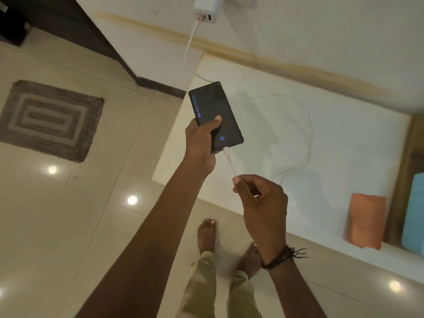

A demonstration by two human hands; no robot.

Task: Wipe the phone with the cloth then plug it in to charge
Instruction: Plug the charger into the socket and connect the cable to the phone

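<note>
My left hand (pixel 202 138) grips a black phone (pixel 212 104) over the left end of the white counter (pixel 344 143); its dark screen shows blue digits and a blue round icon. A white charging cable (pixel 306 134) is plugged into the phone's lower end and loops across the counter up to a white charger (pixel 206 10) on the wall. My right hand (pixel 259 198) pinches the cable a short way below the plug. An orange cloth (pixel 364 221) lies flat on the counter at the right, apart from both hands.
A light blue ribbed object (pixel 415 214) and a wooden edge (pixel 403 171) sit at the counter's right end. A grey patterned mat (pixel 50 120) lies on the tiled floor at left. Dark furniture (pixel 75 21) stands at the upper left. My bare feet are below the counter edge.
</note>
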